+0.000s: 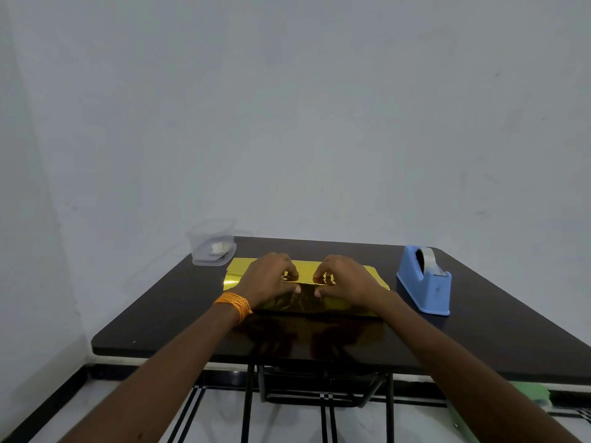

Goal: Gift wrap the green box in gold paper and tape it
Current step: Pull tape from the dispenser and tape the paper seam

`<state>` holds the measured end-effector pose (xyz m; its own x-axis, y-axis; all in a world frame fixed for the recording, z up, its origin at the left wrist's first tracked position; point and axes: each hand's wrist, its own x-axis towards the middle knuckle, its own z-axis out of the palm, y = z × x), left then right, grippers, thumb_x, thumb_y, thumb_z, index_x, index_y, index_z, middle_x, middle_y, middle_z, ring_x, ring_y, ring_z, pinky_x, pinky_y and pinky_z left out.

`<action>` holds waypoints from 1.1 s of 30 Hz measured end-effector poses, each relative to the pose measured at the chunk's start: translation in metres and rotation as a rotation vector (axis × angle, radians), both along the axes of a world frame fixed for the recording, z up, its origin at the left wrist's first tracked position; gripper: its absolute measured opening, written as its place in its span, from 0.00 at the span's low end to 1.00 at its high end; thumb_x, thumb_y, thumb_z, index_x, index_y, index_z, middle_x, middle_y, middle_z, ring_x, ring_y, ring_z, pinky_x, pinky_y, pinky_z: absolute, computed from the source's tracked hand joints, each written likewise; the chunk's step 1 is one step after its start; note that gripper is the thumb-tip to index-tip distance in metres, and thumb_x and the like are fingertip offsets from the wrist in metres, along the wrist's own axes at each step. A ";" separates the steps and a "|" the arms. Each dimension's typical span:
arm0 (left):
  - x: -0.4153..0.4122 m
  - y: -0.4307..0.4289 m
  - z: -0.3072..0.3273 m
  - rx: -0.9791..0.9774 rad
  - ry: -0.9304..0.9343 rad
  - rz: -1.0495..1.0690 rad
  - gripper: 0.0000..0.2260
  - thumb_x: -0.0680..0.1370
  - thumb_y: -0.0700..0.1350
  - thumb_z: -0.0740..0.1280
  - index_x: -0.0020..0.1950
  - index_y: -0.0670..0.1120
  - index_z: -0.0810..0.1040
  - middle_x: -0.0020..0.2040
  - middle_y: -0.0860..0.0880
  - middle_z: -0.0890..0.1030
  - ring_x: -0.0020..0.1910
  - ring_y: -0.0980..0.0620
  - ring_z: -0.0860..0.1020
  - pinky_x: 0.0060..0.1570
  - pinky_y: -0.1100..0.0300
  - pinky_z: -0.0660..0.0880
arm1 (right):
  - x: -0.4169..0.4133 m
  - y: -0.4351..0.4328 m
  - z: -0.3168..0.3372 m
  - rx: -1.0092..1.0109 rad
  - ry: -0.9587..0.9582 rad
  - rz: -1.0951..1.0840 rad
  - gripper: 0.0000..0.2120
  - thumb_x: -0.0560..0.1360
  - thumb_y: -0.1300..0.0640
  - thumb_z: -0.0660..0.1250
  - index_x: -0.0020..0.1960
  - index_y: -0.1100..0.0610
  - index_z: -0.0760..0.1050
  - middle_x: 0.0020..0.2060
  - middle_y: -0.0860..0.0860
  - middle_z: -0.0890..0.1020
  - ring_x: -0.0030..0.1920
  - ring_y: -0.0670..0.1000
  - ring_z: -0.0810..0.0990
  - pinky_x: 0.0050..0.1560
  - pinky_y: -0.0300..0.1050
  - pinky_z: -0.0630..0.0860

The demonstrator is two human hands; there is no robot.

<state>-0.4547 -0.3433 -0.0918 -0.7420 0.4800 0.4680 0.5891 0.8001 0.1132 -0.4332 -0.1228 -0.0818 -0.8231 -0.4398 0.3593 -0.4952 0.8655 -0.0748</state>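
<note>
Flanking gold paper (243, 267) sit clear tub (212, 246) and tape dispenser (422, 287).

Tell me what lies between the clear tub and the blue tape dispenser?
The gold paper, with the left hand and right hand pinching it, seen in the head view.

container (212, 247): clear plastic tub on the table's far left corner, small white bit inside
table (479, 330): dark glossy top, black metal legs
wall (287, 123): plain pale grey
floor (287, 420): light with dark stripes
green thing (531, 393): lower right, no clue what
</note>
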 end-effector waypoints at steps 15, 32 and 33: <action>-0.011 -0.008 -0.016 0.099 -0.047 -0.044 0.20 0.70 0.50 0.77 0.61 0.50 0.80 0.60 0.52 0.79 0.59 0.51 0.73 0.56 0.55 0.73 | -0.006 -0.001 -0.015 -0.074 0.079 -0.064 0.15 0.75 0.47 0.72 0.59 0.51 0.79 0.57 0.47 0.78 0.55 0.46 0.73 0.47 0.42 0.75; -0.006 -0.001 -0.005 0.160 -0.033 -0.042 0.23 0.70 0.62 0.73 0.59 0.50 0.79 0.53 0.52 0.79 0.53 0.54 0.76 0.48 0.58 0.74 | -0.003 0.007 -0.014 -0.261 -0.010 -0.015 0.20 0.72 0.48 0.76 0.61 0.51 0.79 0.57 0.49 0.79 0.56 0.48 0.76 0.55 0.48 0.78; -0.006 0.000 -0.004 0.177 -0.026 -0.051 0.22 0.70 0.62 0.73 0.57 0.50 0.80 0.51 0.53 0.79 0.51 0.54 0.76 0.46 0.59 0.74 | -0.002 0.009 -0.014 -0.285 -0.004 -0.010 0.19 0.72 0.48 0.76 0.61 0.52 0.79 0.56 0.49 0.80 0.55 0.47 0.77 0.54 0.47 0.79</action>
